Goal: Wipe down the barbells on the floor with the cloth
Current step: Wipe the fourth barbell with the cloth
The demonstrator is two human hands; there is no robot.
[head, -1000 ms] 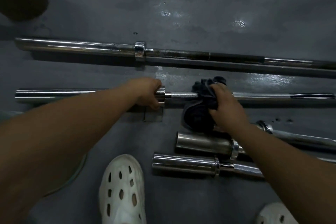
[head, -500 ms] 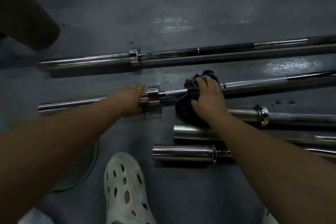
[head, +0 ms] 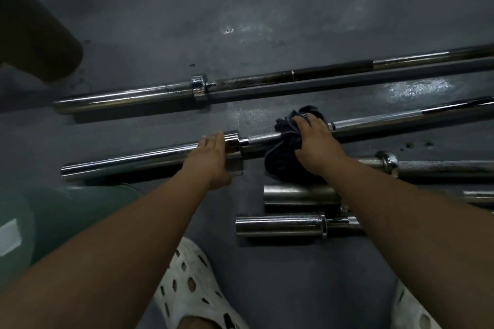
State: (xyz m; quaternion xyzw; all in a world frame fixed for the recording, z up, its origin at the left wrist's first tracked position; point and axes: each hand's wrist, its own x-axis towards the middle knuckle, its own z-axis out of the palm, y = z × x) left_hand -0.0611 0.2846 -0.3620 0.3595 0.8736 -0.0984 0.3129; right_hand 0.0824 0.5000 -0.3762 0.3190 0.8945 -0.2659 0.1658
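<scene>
Along the middle barbell [head: 133,159], the right hand [head: 318,144], clenching the dark cloth [head: 283,163], has wiped rightward from the collar [head: 232,140]; the left hand [head: 212,155] steadies it, flat-fingered.

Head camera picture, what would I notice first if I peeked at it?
Shiny barbells lie side by side on the grey floor. In the middle, the right hand grips a dark cloth around one barbell, and the left hand rests on its thick sleeve. A white holey shoe sits at the bottom.
</scene>
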